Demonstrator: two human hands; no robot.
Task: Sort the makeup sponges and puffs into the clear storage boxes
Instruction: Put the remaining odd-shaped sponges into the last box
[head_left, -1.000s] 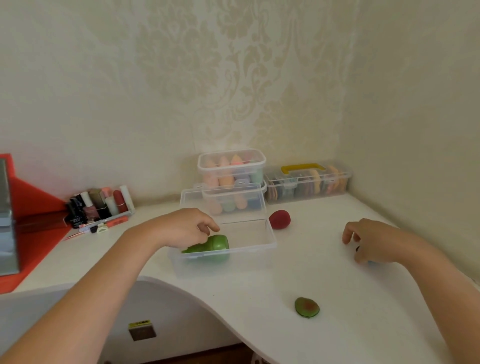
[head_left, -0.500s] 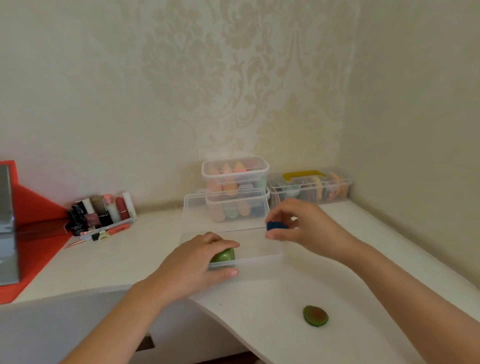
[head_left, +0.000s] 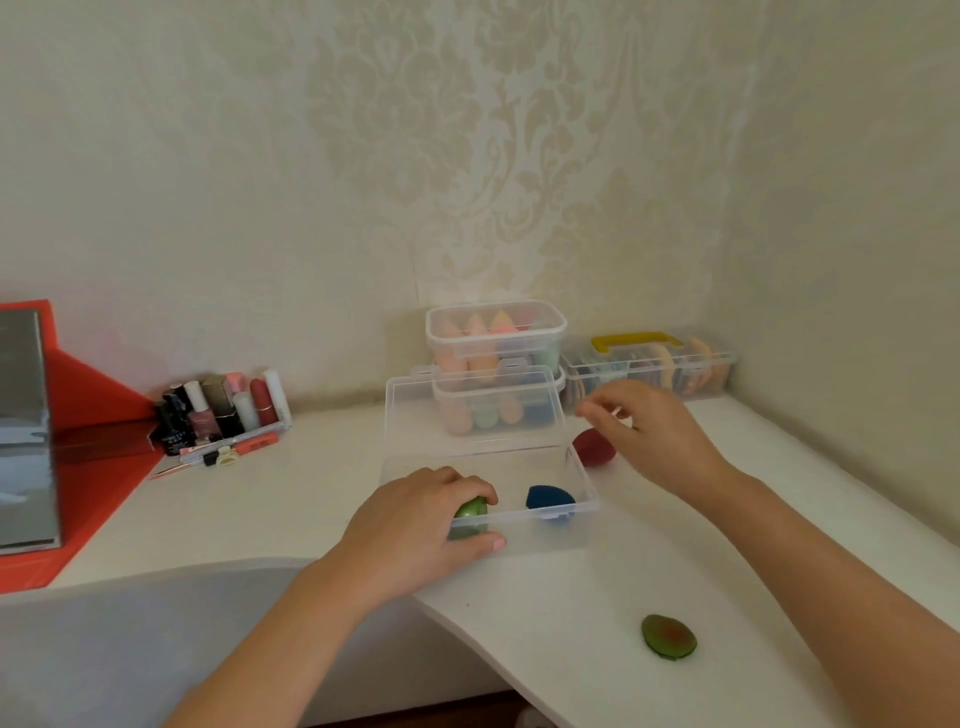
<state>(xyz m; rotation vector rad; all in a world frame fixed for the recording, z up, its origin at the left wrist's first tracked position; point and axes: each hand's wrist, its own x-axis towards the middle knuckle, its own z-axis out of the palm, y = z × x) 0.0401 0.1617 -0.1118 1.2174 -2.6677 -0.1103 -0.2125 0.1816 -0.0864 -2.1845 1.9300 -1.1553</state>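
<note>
An open clear storage box (head_left: 582, 499) stands on the white table, its lid raised behind it. Inside lie a green sponge (head_left: 470, 512) at the left and a blue sponge (head_left: 549, 501) at the right. My left hand (head_left: 421, 525) grips the box's front left wall, fingers inside by the green sponge and thumb along the outside. My right hand (head_left: 649, 431) hovers empty with loosely spread fingers beyond the box's right end, above a red sponge (head_left: 592, 448) on the table. A green avocado-shaped puff (head_left: 669, 636) lies near the front edge.
Two stacked clear boxes of sponges (head_left: 496, 343) and a flat clear case with a yellow handle (head_left: 649, 364) stand against the wall. Cosmetic bottles (head_left: 223, 408) sit at the left beside a red tray (head_left: 88, 452) and a mirror (head_left: 23, 431).
My right hand let go of the blue sponge into the box and drew back to the right above the red sponge. My left hand stays on the box.
</note>
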